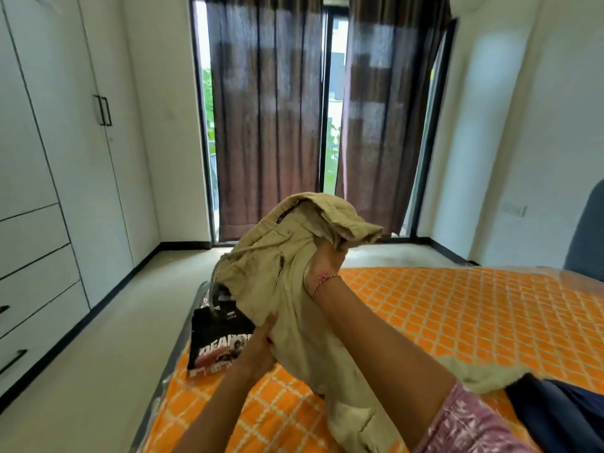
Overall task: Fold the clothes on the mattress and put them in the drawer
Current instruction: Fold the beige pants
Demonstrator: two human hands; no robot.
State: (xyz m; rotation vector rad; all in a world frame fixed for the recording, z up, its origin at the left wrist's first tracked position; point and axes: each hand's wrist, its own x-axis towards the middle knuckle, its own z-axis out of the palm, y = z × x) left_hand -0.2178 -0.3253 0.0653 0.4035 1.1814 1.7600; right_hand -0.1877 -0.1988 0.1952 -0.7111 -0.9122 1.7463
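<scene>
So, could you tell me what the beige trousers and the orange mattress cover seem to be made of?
The beige trousers look like matte woven cotton twill: soft creases, stitched seams. The orange mattress cover looks like printed fabric under clear glossy plastic wrap, judging by the shiny crinkled edge; I cannot be sure.

R hand (pixel 327 259) gripped the khaki trousers (pixel 277 273) high up by the waistband, fabric bunched over the fingers, w/ a red thread at the wrist just below the grip; L hand (pixel 261 341) pinched the same garment lower down & to the left, one leg trailing from there onto the orange checked mattress (pixel 457 315). Just left of the L grip lay a folded black printed tee (pixel 215 344) near the mattress edge; right of & below the R arm sat a pale green cloth (pixel 483 377) touching a navy garment (pixel 562 416). Far left of both grips stood the white wardrobe w/ drawers (pixel 36 273), shut.
</scene>
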